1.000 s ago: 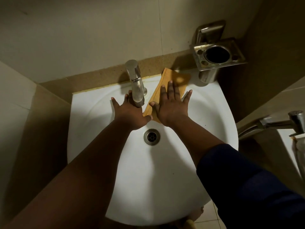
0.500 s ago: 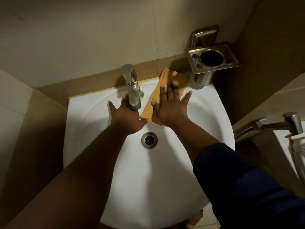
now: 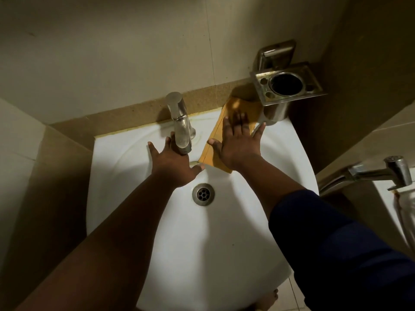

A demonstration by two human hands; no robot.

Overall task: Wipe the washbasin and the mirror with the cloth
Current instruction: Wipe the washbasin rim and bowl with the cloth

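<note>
Wiping the far rim of the washbasin, one hand braced by the tap

The white washbasin fills the view. The right hand, its grip released and fingers flat, presses the orange cloth onto the far right rim, spreading pressure for the wipe. The left hand, also released, rests splayed under the tap, likely for support. No mirror is in view.

One basin, one cloth, two taps, one drain, one holder, two hands.
</note>
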